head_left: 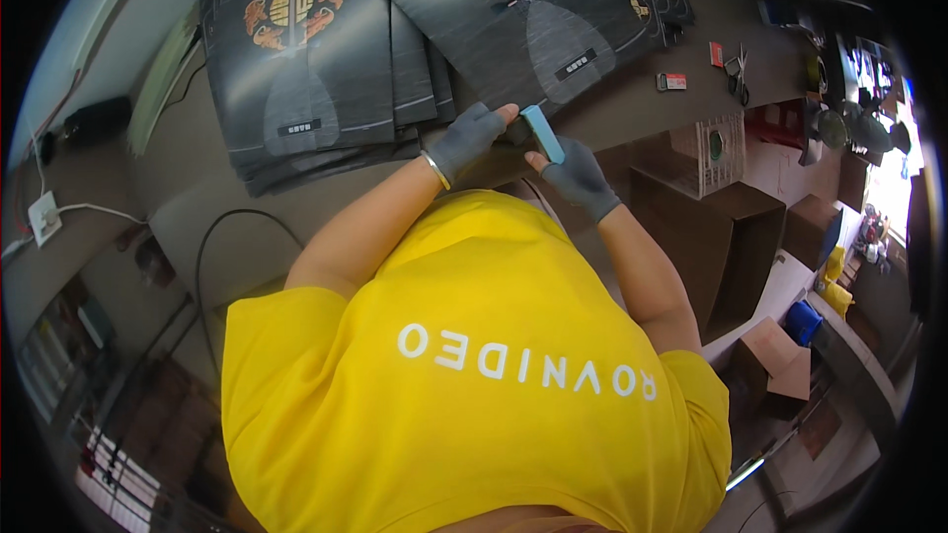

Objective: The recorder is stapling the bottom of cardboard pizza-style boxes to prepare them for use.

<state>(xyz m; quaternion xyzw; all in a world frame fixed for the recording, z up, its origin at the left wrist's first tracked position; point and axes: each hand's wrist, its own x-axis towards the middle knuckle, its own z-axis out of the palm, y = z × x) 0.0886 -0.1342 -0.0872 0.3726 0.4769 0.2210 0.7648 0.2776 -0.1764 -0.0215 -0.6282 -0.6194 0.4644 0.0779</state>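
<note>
In my right hand (578, 180), in a grey fingerless glove, is a narrow light-blue stapler-shaped tool (542, 134), gripped with its long side slanting up and left. My left hand (470, 141), gloved the same way, is beside it at the table's near edge. Its fingers are curled closed, and what they hold, if anything, I cannot make out. Just beyond my hands lie flat black printed bags (573, 25) with gold and orange emblems, fanned over one another. Another stack of such bags (296, 79) lies to the left.
To the right on the dark table (632, 104) are scissors (739, 79), a small red-and-white box (671, 82) and a red one (716, 54). Below the edge stand a pale crate (721, 153) and a brown carton (696, 247). At left a power strip (44, 217) trails cables.
</note>
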